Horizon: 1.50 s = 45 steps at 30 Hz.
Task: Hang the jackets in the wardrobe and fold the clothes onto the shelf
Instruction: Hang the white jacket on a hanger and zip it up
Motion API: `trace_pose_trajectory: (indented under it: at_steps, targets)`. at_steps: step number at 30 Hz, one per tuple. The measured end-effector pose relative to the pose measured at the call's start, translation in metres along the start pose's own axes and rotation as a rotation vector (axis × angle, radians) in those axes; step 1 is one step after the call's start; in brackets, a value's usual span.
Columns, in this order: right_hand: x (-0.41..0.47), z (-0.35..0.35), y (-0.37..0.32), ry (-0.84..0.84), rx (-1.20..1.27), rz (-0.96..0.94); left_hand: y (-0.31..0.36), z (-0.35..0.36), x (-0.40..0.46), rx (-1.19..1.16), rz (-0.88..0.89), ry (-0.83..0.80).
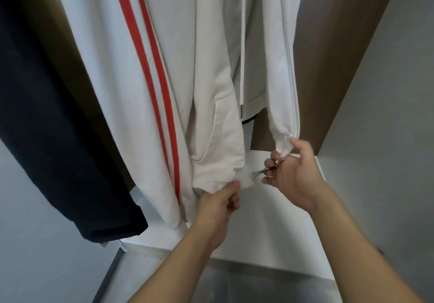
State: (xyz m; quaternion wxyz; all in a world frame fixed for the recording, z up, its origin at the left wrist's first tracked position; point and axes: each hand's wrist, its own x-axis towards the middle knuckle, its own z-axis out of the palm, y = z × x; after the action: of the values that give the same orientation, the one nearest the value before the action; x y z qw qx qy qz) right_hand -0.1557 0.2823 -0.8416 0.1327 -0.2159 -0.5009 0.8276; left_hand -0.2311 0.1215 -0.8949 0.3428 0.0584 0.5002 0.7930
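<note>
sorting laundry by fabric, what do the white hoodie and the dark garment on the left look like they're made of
White hoodie: looks like matte cotton fleece or jersey, thick and soft-creased, with a ribbed hem bunched in the left hand; the right hand grips its cuff.
Dark garment: matte navy or black knit, possibly fleece; the weave is too blurred to tell.

A cream zip-front hooded jacket (pixel 218 72) hangs open inside the wardrobe (pixel 347 51), a white drawcord dangling down its front and the two bottom hems gathered toward each other near the zip's foot. Just left hangs a white jacket (pixel 112 86) with two red stripes running down it, and at far left a dark navy garment (pixel 54 124), all three hanging lengthwise.
</note>
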Motion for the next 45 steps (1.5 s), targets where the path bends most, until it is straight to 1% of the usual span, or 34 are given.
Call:
trace_pose_trajectory:
  at_steps: [3, 6, 9, 12, 15, 18, 19, 23, 26, 30, 34, 40, 45]
  targets:
    - [0.005, 0.003, 0.002, -0.127, 0.243, -0.051, 0.005, -0.002, 0.003, 0.005, -0.076, 0.009]
    - [0.002, 0.001, 0.009, -0.137, 0.343, -0.069, 0.015, -0.005, 0.006, 0.074, -0.106, -0.042]
    - [0.002, -0.005, 0.013, -0.036, 0.23, -0.103, 0.026, -0.008, 0.006, 0.064, -0.092, -0.127]
    - [0.005, -0.009, 0.015, 0.0, 0.072, -0.141, 0.036, -0.003, 0.008, -0.03, -0.052, -0.208]
    - [0.007, -0.007, 0.019, -0.026, -0.015, -0.152, 0.047, 0.006, 0.016, -0.04, 0.031, -0.2]
    - [0.01, 0.001, 0.024, -0.102, 0.008, -0.117, 0.058, 0.01, 0.025, -0.034, 0.086, -0.187]
    - [0.011, 0.004, 0.025, -0.129, 0.014, -0.105, 0.061, 0.01, 0.027, -0.004, 0.099, -0.189]
    - [0.01, 0.012, 0.023, -0.182, 0.035, -0.083, 0.066, 0.006, 0.03, 0.252, 0.18, -0.207]
    - [0.009, 0.015, 0.017, -0.188, 0.058, -0.106, 0.074, 0.007, 0.029, 0.3, 0.234, -0.218]
    - [0.01, 0.02, 0.013, -0.208, 0.067, -0.128, 0.079, 0.016, 0.026, 0.228, 0.4, -0.116]
    - [0.01, 0.029, 0.014, -0.203, 0.142, -0.161, 0.075, 0.025, 0.016, 0.248, 0.546, 0.08]
    - [0.009, 0.038, 0.015, -0.197, 0.278, -0.139, 0.066, 0.042, 0.0, 0.289, 0.722, 0.131]
    - [0.009, 0.043, 0.018, -0.211, 0.323, -0.094, 0.063, 0.046, -0.004, 0.315, 0.778, 0.185]
